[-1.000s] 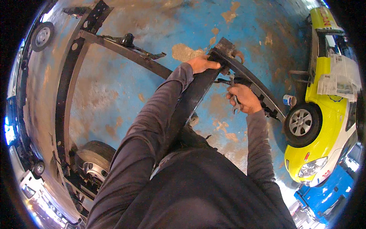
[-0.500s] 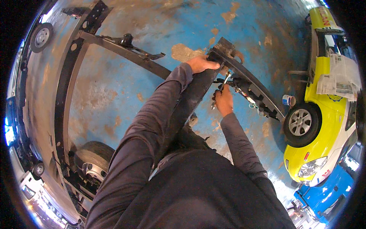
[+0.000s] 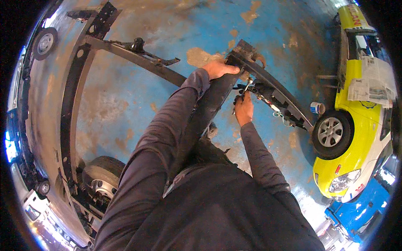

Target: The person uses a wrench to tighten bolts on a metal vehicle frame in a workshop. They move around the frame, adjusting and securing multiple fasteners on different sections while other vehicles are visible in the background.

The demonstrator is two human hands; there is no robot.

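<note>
From my remote seat, I judge the step in hand to be wrench work at the corner where a dark beam meets an angled crosspiece. The right grip is closed around a metal wrench, with the upper shank and head sticking out past the fingers toward the joint and the other end showing below, on the left side of the fist. That head sits just beneath the corner, close to the crosspiece's underside; whether it is seated on a fastener is too small for me to tell.

My left grip rests over the end of the beam, thumb along the upper face. Its fingers are mostly hidden beyond the edge, so I cannot tell how firmly it clasps; I take it as a brace.

As I see it, the next move calls for a square, full seat of the wrench head before any load, then a short pull with the left side bearing down. The wiring hangs along the crosspiece just right of my right grip, so I would want the swing kept clear of it, in case the wrench slips and snags it.
</note>
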